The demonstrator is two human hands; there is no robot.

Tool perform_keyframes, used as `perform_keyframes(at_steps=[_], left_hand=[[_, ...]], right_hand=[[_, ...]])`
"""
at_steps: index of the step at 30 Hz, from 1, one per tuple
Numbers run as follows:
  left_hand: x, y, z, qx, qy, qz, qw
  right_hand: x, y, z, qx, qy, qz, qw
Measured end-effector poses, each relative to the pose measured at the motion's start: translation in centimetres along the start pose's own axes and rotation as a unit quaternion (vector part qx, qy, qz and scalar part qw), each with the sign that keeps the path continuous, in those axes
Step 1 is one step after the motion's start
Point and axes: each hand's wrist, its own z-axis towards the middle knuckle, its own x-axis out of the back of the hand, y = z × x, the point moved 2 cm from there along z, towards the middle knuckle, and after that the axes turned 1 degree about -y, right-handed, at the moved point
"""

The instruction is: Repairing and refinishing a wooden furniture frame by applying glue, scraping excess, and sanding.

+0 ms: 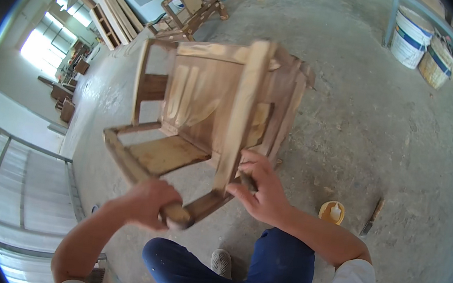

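Observation:
A bare wooden armchair [204, 92] with a panelled back lies tipped in front of me, its frame in light and dark brown wood. My left hand [151, 202] is closed round the near end of a thick rail at the chair's lower left. Beside the near upright post [242, 115], my right hand [265, 192] has its fingers and thumb curled about a short dark brown piece [247, 181]. Its kind is unclear, as the fingers cover much of it. A pale inner panel [170, 152] shows between the rails.
On the concrete floor at right are a small yellow tub [331, 212] of pale paste and a flat brush-like tool [373, 216]. Two buckets [412, 38] stand at the far right. Another wooden chair [192, 6] and leaning boards [119, 14] are behind.

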Motion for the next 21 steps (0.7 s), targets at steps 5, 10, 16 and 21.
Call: perform_keyframes(at_steps=[5, 10, 16, 21], left_hand=[[8.3, 2.3, 7.9, -0.098, 0.309, 0.077, 0.943], [16.4, 0.3, 17.2, -0.094, 0.384, 0.133, 0.909], [19.8, -5.2, 23.3, -0.222, 0.502, 0.150, 0.822], [24.8, -14.6, 27.3, -0.125, 0.534, 0.041, 0.835]], right_hand=[[0.0, 1.9, 2.4, -0.004, 0.158, -0.010, 0.987], [1.2, 5.1, 8.6, -0.060, 0.237, 0.053, 0.968], [2.4, 10.8, 9.8, -0.053, 0.264, -0.082, 0.960], [3.0, 12.2, 16.0, -0.103, 0.299, -0.107, 0.943]])
